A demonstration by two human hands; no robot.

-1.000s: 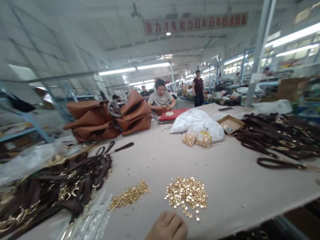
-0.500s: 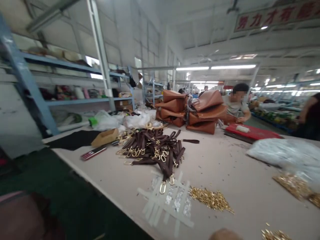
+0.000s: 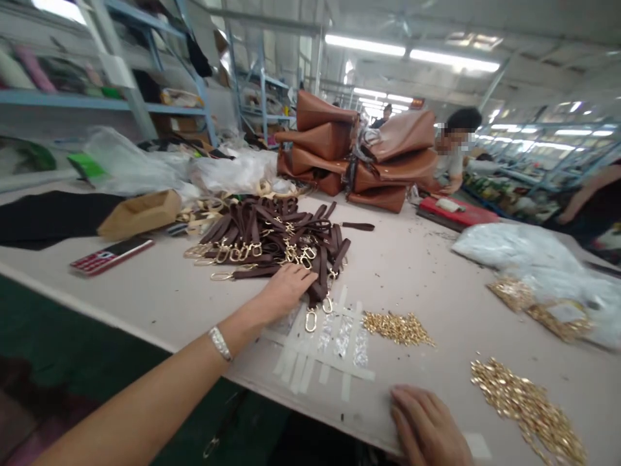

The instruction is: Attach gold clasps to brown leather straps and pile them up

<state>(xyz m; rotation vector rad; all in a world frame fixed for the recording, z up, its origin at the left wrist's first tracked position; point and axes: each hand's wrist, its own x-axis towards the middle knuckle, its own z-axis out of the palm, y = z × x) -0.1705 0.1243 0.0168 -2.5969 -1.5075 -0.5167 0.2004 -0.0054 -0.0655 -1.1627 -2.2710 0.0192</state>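
My left hand (image 3: 286, 290) reaches out over the table, fingers stretched flat onto the near edge of a heap of dark brown leather straps (image 3: 276, 236) with gold clasps. A bracelet sits on that wrist. My right hand (image 3: 427, 427) rests palm down on the table's near edge, fingers loosely apart, holding nothing. Strips of clear tape (image 3: 323, 343) lie on the table between the hands. A small pile of gold hardware (image 3: 395, 327) lies just beyond the tape, and a larger pile of gold studs (image 3: 528, 408) lies right of my right hand.
Stacked tan leather bags (image 3: 359, 152) stand at the back of the beige table (image 3: 412, 259). A phone (image 3: 111, 254), a cardboard box (image 3: 140, 213) and plastic bags (image 3: 528, 259) lie around. A seated person (image 3: 453, 155) works behind the bags. Blue shelving (image 3: 121, 77) stands left.
The view swung left and down. My left arm came into view and reached onto the strap heap. My right hand stays at the table's near edge.
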